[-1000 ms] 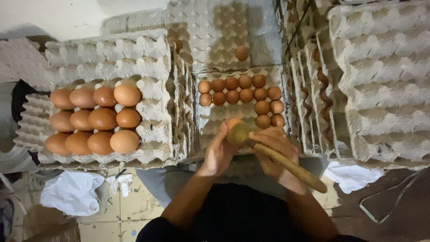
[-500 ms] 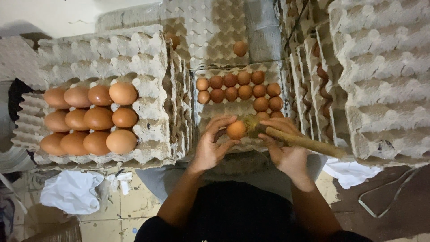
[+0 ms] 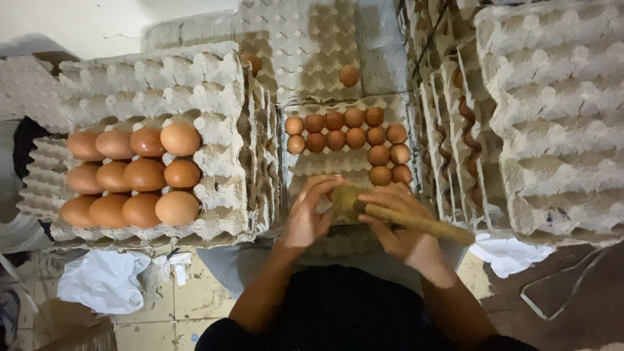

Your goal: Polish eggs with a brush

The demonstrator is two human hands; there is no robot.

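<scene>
Grey egg trays (image 3: 195, 84) fill the room. Egg (image 3: 342, 197) w/ left hand (image 3: 309, 218) went from orange to dull yellow-green — right hand (image 3: 396, 224) now presses wooden stick (image 3: 422, 224) on it.

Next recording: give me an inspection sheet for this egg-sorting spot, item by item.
Surface: stacked grey pulp egg trays; tiled floor below.
Job's things: egg held between both hands; wooden stick lying across the right hand, its tip at the egg.
Clutter: white cloth on the floor at left; another white cloth at right.
Grips: left hand cupping the egg; right hand on the stick.
Cables: pale cord on the floor at right.
Surroundings: left tray with large brown eggs; middle tray with smaller brown eggs; upright tray stacks at right.
</scene>
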